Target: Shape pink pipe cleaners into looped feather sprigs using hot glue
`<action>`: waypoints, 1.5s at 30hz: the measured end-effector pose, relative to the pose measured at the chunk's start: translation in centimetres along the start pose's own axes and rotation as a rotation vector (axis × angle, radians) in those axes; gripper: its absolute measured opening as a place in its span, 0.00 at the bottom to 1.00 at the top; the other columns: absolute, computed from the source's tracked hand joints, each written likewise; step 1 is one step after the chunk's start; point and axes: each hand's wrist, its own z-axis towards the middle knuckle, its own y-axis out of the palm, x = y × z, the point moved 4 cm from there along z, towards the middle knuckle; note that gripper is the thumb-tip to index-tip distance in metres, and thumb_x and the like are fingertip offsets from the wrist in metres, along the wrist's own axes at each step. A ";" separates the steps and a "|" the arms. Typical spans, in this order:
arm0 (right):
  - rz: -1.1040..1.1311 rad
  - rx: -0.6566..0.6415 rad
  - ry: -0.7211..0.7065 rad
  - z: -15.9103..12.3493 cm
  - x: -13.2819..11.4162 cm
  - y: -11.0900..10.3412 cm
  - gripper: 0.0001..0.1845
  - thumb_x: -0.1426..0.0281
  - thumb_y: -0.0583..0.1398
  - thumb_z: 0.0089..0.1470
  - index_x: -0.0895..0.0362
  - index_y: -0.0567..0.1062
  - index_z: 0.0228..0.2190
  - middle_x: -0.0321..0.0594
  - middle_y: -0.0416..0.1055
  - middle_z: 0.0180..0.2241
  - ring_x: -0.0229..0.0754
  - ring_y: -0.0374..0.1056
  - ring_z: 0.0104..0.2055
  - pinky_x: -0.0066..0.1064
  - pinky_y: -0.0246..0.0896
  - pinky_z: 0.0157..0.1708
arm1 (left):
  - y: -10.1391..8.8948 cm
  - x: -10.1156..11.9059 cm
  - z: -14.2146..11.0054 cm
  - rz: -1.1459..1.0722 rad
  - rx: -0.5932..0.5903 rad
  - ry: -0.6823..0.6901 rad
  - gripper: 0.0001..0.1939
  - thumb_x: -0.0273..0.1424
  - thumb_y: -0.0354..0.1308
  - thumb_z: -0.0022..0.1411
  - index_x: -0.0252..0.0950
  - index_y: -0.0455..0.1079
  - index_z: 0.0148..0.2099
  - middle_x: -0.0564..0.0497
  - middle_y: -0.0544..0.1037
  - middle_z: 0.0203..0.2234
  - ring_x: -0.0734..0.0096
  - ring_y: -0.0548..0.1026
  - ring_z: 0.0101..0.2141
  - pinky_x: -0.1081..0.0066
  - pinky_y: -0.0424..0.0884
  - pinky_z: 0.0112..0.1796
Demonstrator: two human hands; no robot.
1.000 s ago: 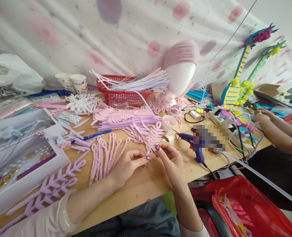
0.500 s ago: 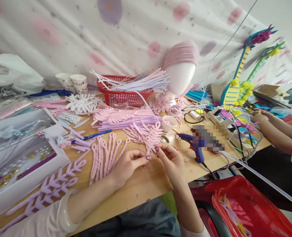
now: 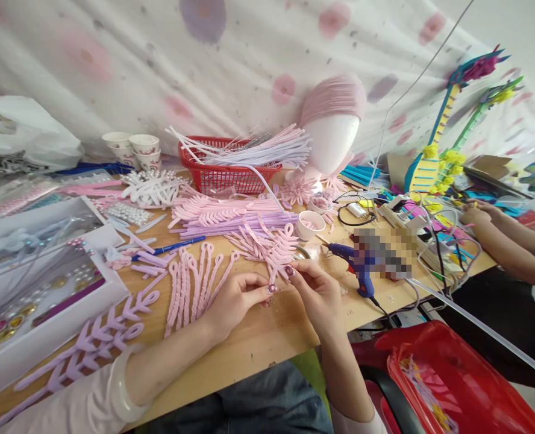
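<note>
A pink fuzzy pipe-cleaner branch [image 3: 278, 252], with leaf-like side loops and a loop at its tip, points away from me over the table. My left hand [image 3: 240, 298] pinches the near end of its stem between thumb and forefinger. On the other side, my right hand [image 3: 317, 292] has thumb and forefinger pressed together at the branch's lower right edge. The fingers partly cover the bit they grip. Several pink twisted pipe-cleaner strips [image 3: 190, 283] lie left of my left hand. Beyond the branch are loose pink pipe cleaners [image 3: 199, 211] and purple pipe cleaners [image 3: 213, 229].
A blue glue gun [image 3: 360, 268] lies right of my hands, near a white cup [image 3: 310, 224]. Behind stand a red basket [image 3: 226, 179] and a white foam head [image 3: 331, 141]. Purple branches [image 3: 96, 340] and a white box [image 3: 109, 289] are left. Another person's hands [image 3: 482, 217] are far right.
Both hands stay at the branch, still pinching. The right fingertips have shifted very slightly to the right; nothing else has visibly moved.
</note>
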 end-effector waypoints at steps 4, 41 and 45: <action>-0.019 0.005 0.000 0.0 -0.1 -0.1 0.09 0.62 0.65 0.51 0.55 0.78 0.30 0.41 0.76 0.32 0.44 0.70 0.36 0.35 0.65 0.38 | 0.1 0.1 -0.1 0.005 -0.009 0.009 0.05 0.32 0.63 0.47 0.34 0.75 0.25 0.52 0.74 0.20 0.70 0.70 0.27 0.69 0.65 0.36; -0.012 -0.060 0.022 0.2 -1.0 -0.4 0.09 0.63 0.64 0.52 0.56 0.79 0.30 0.41 0.76 0.31 0.44 0.71 0.36 0.33 0.65 0.39 | 0.0 -0.6 0.2 -0.013 0.012 0.000 0.07 0.33 0.64 0.47 0.33 0.76 0.27 0.51 0.74 0.23 0.71 0.69 0.27 0.70 0.64 0.34; -0.005 -0.056 0.013 0.3 -1.1 -0.4 0.09 0.62 0.64 0.52 0.56 0.80 0.30 0.41 0.77 0.31 0.44 0.71 0.36 0.34 0.65 0.38 | -0.1 -0.6 0.2 -0.007 0.009 0.008 0.06 0.32 0.64 0.48 0.33 0.76 0.27 0.51 0.74 0.24 0.71 0.70 0.28 0.70 0.64 0.35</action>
